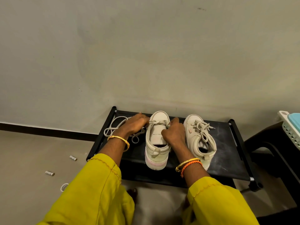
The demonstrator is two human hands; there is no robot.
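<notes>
Left hand (pixel 138 123), right hand (pixel 176 133) palm-down flanking shoe (pixel 156 143); fingers (pixel 168 125) pinching lace (pixel 158 122) ends.

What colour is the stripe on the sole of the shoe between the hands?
Pale pink; the stripe shows at the heel in the head view.

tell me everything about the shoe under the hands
The shoe is an off-white sneaker with a thick sole, a pink stripe and a heel tab. It stands upright on the black rack, toe to the wall. Its lace crosses only the toe-end eyelets; the rest trails left. The right hand pinches the lace; the left hand touches its toe side.
</notes>
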